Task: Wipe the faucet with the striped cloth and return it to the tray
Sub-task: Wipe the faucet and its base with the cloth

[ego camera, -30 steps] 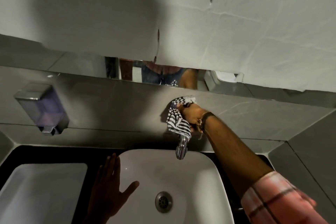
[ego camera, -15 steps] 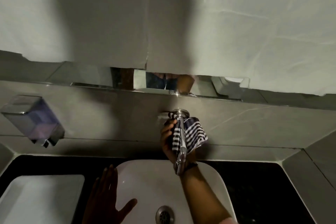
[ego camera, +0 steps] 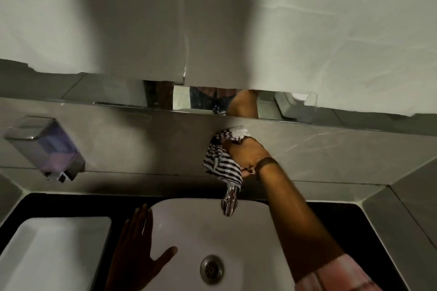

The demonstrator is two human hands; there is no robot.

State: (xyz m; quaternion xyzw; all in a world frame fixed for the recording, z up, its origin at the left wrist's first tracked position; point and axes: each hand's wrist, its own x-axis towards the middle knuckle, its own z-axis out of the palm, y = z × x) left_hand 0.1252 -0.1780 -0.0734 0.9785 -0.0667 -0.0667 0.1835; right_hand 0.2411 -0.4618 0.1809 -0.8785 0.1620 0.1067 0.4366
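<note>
Over the white basin (ego camera: 248,227) | right hand (ego camera: 246,153) wrapped around the striped cloth (ego camera: 221,163), pressing it on the upper part of the wall-mounted faucet (ego camera: 229,203) | chrome spout tip bare below the cloth | left hand (ego camera: 137,255) flat, fingers spread, on the basin's left rim | white tray (ego camera: 47,255) on dark tabletop (ego camera: 354,224), left of basin | soap dispenser (ego camera: 45,146) on wall, far left

Pink plaid sleeve (ego camera: 335,276), dark wristband (ego camera: 266,163), bare forearms.
</note>
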